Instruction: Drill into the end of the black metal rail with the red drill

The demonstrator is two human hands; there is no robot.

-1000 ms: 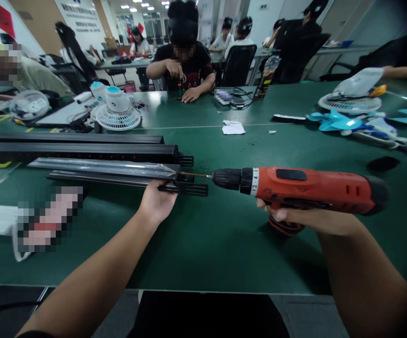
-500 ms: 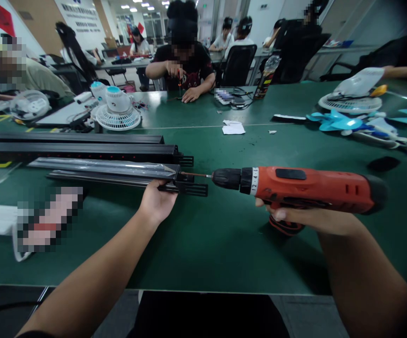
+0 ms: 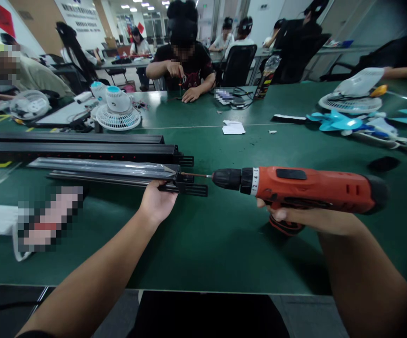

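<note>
My right hand (image 3: 277, 212) is wrapped round the grip of an orange and black cordless drill (image 3: 316, 188), held level with its chuck to the left. A long thin bit (image 3: 201, 175) runs from the chuck into the end of a black metal profile (image 3: 119, 168) partly covered with clear plastic film. Close to that end, my left hand (image 3: 158, 203) grips the profile from the near side, its fingers partly hidden beneath it. A slotted black bracket (image 3: 196, 189) sticks out from the same end. Whether the bit touches a screw inside cannot be seen.
Two more black profiles (image 3: 84, 149) lie just behind. Fan parts (image 3: 118, 115) stand back left, with blue fan blades (image 3: 335, 121) at right. Paper scraps (image 3: 233, 127) and a bottle (image 3: 267, 77) lie farther back. Across the table a person (image 3: 185, 61) holds a screwdriver.
Both of my hands, the drill and the profile stay practically where they were. Across the table, the person's hand on the screwdriver has shifted slightly.
</note>
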